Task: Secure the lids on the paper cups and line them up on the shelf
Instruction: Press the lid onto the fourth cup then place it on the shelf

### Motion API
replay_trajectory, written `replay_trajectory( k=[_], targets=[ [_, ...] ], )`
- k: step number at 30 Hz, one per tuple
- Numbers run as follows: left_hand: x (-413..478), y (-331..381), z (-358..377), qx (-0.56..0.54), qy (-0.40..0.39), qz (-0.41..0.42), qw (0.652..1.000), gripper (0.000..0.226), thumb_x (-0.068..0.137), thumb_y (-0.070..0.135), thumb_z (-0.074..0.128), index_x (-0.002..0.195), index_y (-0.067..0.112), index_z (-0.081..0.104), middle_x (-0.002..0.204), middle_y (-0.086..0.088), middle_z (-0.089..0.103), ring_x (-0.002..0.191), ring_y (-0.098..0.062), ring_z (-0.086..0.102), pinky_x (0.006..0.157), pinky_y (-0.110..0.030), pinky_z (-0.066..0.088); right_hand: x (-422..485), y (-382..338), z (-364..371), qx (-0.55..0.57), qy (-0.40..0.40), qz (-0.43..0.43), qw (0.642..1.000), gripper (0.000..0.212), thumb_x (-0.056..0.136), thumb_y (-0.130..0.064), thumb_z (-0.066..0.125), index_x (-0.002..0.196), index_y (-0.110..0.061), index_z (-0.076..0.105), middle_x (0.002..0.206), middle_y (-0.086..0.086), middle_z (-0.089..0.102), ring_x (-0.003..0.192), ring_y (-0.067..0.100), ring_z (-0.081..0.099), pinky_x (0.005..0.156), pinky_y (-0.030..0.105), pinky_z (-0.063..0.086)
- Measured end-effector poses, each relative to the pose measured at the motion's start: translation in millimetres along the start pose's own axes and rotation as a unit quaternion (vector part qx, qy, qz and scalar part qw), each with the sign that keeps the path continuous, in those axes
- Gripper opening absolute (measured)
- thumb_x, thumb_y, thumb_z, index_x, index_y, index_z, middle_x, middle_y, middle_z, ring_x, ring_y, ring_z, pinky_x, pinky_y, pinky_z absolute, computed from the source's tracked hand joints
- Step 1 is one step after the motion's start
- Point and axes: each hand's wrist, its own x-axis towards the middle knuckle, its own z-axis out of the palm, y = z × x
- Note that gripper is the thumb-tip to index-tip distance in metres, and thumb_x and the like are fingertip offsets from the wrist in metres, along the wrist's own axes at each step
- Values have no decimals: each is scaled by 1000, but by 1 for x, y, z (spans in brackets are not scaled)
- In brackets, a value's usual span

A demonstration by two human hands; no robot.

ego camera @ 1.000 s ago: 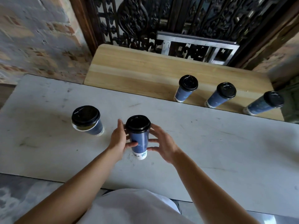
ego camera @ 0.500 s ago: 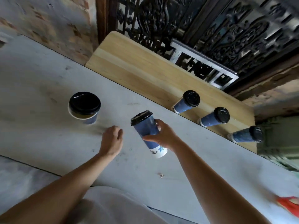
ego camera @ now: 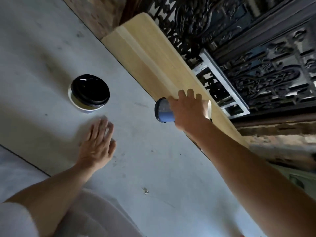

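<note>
Your right hand (ego camera: 188,108) has its fingers curled round the cup (ego camera: 165,112), gripping the blue body about halfway up. The lid (ego camera: 156,108) is on it and looks seated, though the blur keeps that from being certain. The cup is in the air above the line where the table (ego camera: 51,40) meets the shelf (ego camera: 145,53), so it is not yet set down. It looks tipped, lid towards your left, but the wide lens may exaggerate the lean.

Your left hand (ego camera: 97,144) holds nothing. Its fingers are straight and a little spread, low over the table, and you cannot tell whether the palm touches the surface.

The second cup (ego camera: 86,109) stands upright on the table, well apart from the carried one. The second lid (ego camera: 90,90) sits off-centre on it, with a crescent of white rim showing at one side. I judge it laid on but not pressed home.

Your right arm (ego camera: 248,168) covers the further stretch of the shelf, so you cannot tell how many cups stand there. From what shows, one closed cup is about to be placed, and one more needs its lid pushed down and a trip across to join the line
</note>
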Motion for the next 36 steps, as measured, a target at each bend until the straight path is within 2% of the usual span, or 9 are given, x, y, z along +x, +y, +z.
replay_trajectory(
  k=[4, 9, 12, 16, 22, 27, 30, 32, 36],
  targets=[
    [1, 0, -2, 2, -1, 0, 1000, 65, 93, 35, 35, 146, 0, 42, 158, -24, 34, 143, -45, 36, 119, -52, 22, 18, -20, -15, -111, 14, -9, 994, 60, 76, -28, 74, 132, -21, 52, 132, 11, 46, 123, 36, 42, 106, 51, 35],
    [1, -1, -1, 11, 11, -1, 1000, 65, 92, 35, 37, 146, 1, 42, 160, -24, 30, 144, -45, 34, 118, -53, 25, 25, -34, -19, -159, 34, -37, 986, 57, 82, -29, 68, 136, -19, 52, 136, 12, 46, 127, 37, 41, 111, 54, 30],
    [1, -1, 1, 9, 12, -3, 1000, 65, 92, 35, 37, 146, 0, 41, 160, -25, 30, 144, -45, 33, 118, -55, 26, 26, -18, -26, -195, 33, -15, 980, 57, 82, -29, 69, 135, -18, 52, 136, 13, 47, 129, 38, 40, 112, 57, 29],
    [0, -1, -1, 10, 16, 2, 1000, 65, 92, 35, 36, 147, 0, 40, 159, -25, 30, 145, -46, 31, 118, -56, 25, 28, -11, -33, -172, 34, 34, 984, 53, 81, -27, 69, 131, -17, 56, 134, 14, 48, 127, 38, 41, 112, 59, 29],
    [1, 0, -3, 14, 18, 3, 1000, 66, 90, 35, 34, 144, -1, 43, 157, -25, 34, 144, -46, 33, 118, -53, 22, 13, -30, -21, -153, 36, -11, 987, 47, 87, -24, 64, 133, -17, 56, 137, 13, 48, 129, 38, 40, 112, 58, 29],
    [0, 0, -4, 15, 23, 11, 1000, 66, 90, 35, 33, 145, -1, 41, 158, -26, 33, 144, -47, 32, 118, -53, 21, 12, -17, -27, -148, 21, 50, 988, 50, 81, -21, 69, 129, -15, 56, 131, 15, 49, 124, 39, 42, 110, 60, 31],
    [0, 0, -4, 18, 24, 9, 1000, 66, 91, 36, 34, 146, 0, 40, 158, -26, 32, 145, -46, 29, 125, -43, 4, 6, -30, -20, -125, 12, 11, 992, 52, 84, -23, 66, 133, -15, 52, 135, 15, 47, 127, 40, 41, 112, 60, 29],
    [0, -1, -4, 22, 23, 9, 999, 67, 91, 36, 34, 147, 0, 39, 159, -25, 30, 146, -46, 28, 123, -39, -3, 6, -27, -17, -116, 15, 10, 993, 52, 85, -22, 65, 135, -16, 51, 136, 14, 47, 128, 39, 41, 113, 59, 29],
    [1, -1, -4, 25, 20, 18, 999, 67, 91, 36, 35, 147, 0, 39, 160, -25, 28, 146, -46, 27, 123, -48, 15, 7, -16, -13, -118, 8, 31, 992, 53, 84, -22, 67, 134, -16, 52, 135, 13, 48, 126, 38, 42, 112, 58, 31]
  ],
)
